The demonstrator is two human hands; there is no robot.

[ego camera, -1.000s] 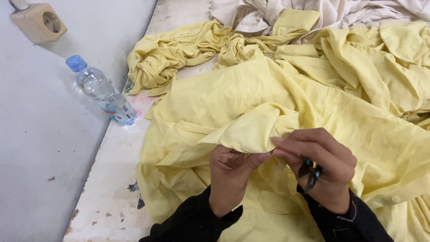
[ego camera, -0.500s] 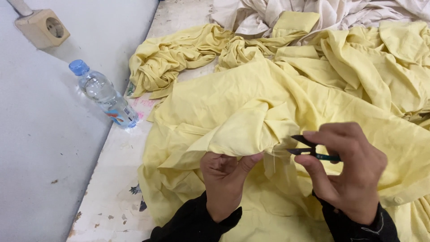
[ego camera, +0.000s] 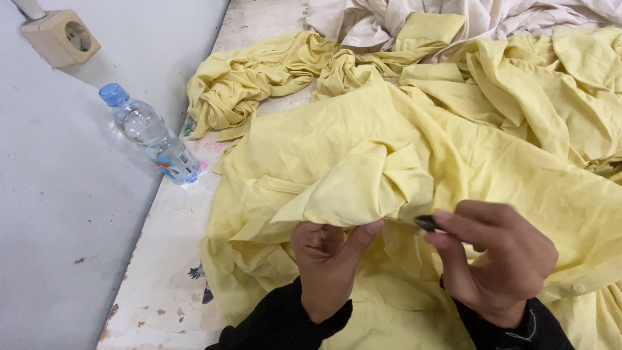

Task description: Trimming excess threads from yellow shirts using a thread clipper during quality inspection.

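Lying crumpled across the pale, paint-flecked surface (ego camera: 175, 259), the yellow garment (ego camera: 363, 149) fills most of the view, and one folded edge of it is lifted up just in front of the person. The left hand (ego camera: 327, 259) pinches that fold from below, its thumb pressed up against the cloth and its other fingers curled in behind it. Just beside it, the right hand (ego camera: 499, 259) has its fingers pressed together around a small dark tool (ego camera: 426, 223) (only the tip shows, so what kind it is cannot be told), held right at the edge of the raised fold. Both wrists come out of black sleeves (ego camera: 278, 324).

More yellow cloth (ego camera: 259, 81) lies bunched towards the far left of the pile, and cream-coloured fabric (ego camera: 363, 19) is heaped at the far end. A clear plastic bottle (ego camera: 152, 133) with a blue cap stands at the left edge of the surface against a grey wall (ego camera: 65, 227). A beige wall socket (ego camera: 61, 39) sits above it.
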